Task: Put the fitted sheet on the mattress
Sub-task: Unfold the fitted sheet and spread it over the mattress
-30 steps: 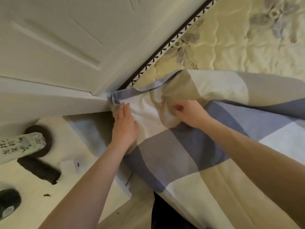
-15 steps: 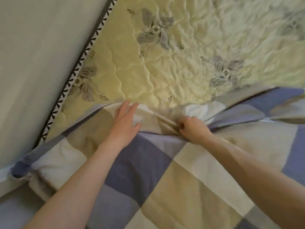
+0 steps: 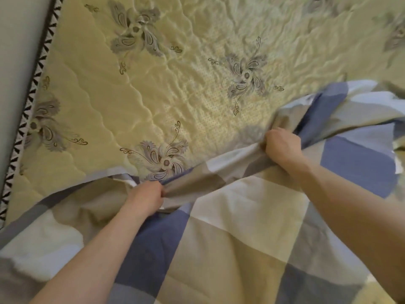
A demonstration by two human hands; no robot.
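— Both fists were closed on the sheet (image 3: 241,227). The left hand (image 3: 145,197) bunched its edge, and the right hand (image 3: 281,145) gripped a fold further along.

— Why grab the hem?

— Probably for reach. The sheet covered only the near strip of the mattress (image 3: 175,84), with the flowered quilting bare beyond (plenty of it). Two spaced grips looked set to drag the edge across evenly, toward the side by the wall (image 3: 19,40).

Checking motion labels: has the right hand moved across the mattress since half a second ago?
Yes. The right hand, gripping the fitted sheet, has shifted rightward along the mattress, farther from its black-and-white trimmed edge.
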